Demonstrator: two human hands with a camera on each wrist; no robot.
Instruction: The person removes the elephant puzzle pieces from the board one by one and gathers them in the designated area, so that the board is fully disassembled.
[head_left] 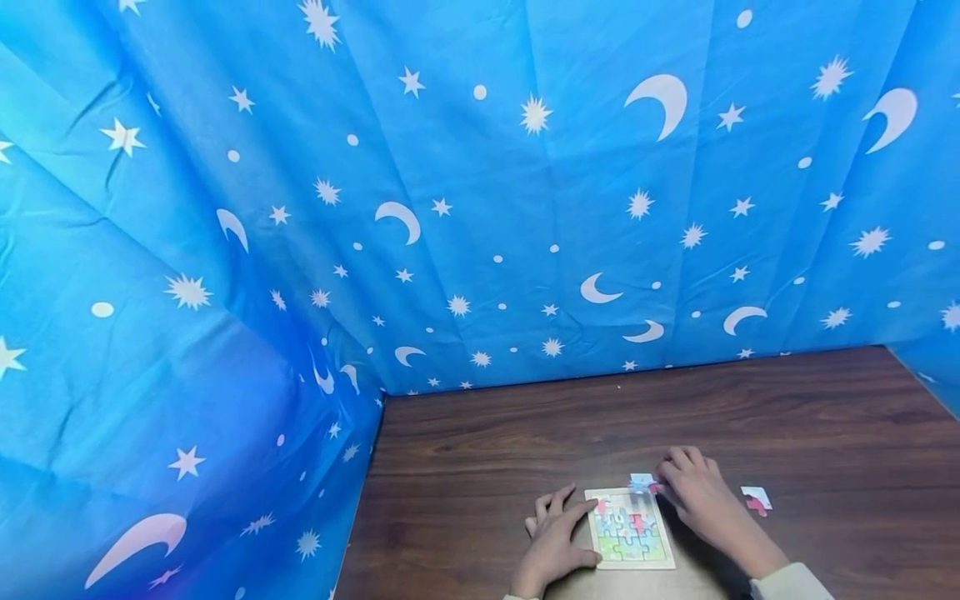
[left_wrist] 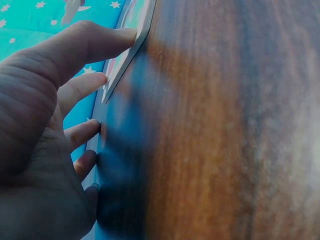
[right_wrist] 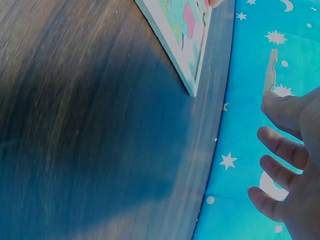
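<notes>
With right hand (head_left: 699, 496), pinches a piece (head_left: 641, 481) and, with outspread left hand (head_left: 553, 539), steadies the board (head_left: 637, 566) between both, seemingly at the fitting step, next needing careful alignment before pressing.

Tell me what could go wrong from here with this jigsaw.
The held piece could slip, since the right hand appears to pinch it by one side only. The puzzle tray might shift or turn if pushed from the right, as the left hand touches only its left side. The loose piece lies on the table beyond the right hand and might get knocked if that arm swings outward.
</notes>
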